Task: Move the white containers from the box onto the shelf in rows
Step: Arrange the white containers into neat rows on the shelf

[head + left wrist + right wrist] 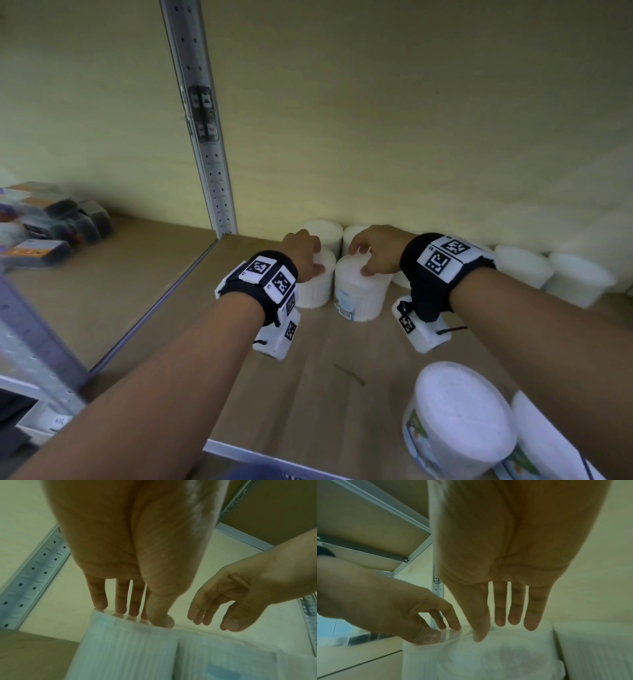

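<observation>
On the shelf (308,377), two white containers stand side by side — touching. Left hand (303,255) rests straight fingers atop one container (317,284); right hand (375,253) — fingers relaxed, apart — tops the other (359,294).

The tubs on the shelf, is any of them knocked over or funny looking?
Yes. Two tubs near the front right lie tipped on their sides, labels showing, while the back-row tubs stand upright. A thin dark scrap also lies on the shelf board; what it is cannot be told.

White containers (359,291) are showing ribbed sides and a blue-green label with a barcode. Black wristbands (274,284) are carrying black-and-white square markers; the shelf (308,394) is showing tan woodgrain.
</observation>
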`<action>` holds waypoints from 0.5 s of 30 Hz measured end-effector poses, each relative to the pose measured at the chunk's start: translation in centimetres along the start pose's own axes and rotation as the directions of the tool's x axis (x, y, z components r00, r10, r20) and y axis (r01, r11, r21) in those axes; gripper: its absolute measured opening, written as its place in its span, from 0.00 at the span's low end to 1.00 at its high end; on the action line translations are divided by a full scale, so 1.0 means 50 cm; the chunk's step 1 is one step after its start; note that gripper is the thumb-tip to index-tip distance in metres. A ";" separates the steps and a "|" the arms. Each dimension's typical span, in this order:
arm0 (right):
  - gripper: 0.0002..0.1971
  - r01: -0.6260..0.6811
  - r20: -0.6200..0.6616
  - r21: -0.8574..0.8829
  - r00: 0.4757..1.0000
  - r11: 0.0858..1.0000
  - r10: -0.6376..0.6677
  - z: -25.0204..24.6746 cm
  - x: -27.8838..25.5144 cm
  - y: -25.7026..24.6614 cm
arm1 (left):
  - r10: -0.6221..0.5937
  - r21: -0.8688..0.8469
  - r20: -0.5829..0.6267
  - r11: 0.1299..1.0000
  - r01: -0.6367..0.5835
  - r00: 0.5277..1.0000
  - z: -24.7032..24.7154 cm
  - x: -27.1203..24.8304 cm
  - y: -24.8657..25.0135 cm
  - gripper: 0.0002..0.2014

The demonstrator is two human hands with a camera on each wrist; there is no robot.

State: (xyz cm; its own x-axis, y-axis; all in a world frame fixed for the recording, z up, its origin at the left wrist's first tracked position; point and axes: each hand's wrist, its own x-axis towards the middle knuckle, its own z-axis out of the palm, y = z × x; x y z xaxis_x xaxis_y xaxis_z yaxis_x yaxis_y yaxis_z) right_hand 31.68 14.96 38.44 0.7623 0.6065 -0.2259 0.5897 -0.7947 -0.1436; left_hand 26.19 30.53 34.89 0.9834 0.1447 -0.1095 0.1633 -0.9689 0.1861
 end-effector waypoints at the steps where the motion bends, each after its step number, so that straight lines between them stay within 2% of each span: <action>1: 0.26 -0.010 -0.003 0.004 1.000 1.000 0.010 0.001 0.000 -0.004 | 0.000 -0.001 0.001 1.000 0.000 1.000 0.000 -0.001 0.000 0.25; 7: 0.38 -0.056 0.078 -0.111 0.995 0.992 0.064 0.017 0.003 -0.015 | 0.005 0.004 -0.014 1.000 -0.005 1.000 0.000 -0.004 0.002 0.24; 15: 0.36 -0.028 0.099 -0.107 0.994 0.994 0.039 0.015 0.002 -0.009 | 0.018 0.021 -0.013 1.000 -0.018 1.000 0.002 -0.006 0.003 0.25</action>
State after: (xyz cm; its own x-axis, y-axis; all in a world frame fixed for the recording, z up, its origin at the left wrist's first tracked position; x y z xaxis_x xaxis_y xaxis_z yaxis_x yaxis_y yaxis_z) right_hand 31.30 15.39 37.78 0.7544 0.5697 -0.3260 0.5933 -0.8043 -0.0328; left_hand 25.92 30.32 34.85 0.9871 0.1300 -0.0936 0.1443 -0.9753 0.1674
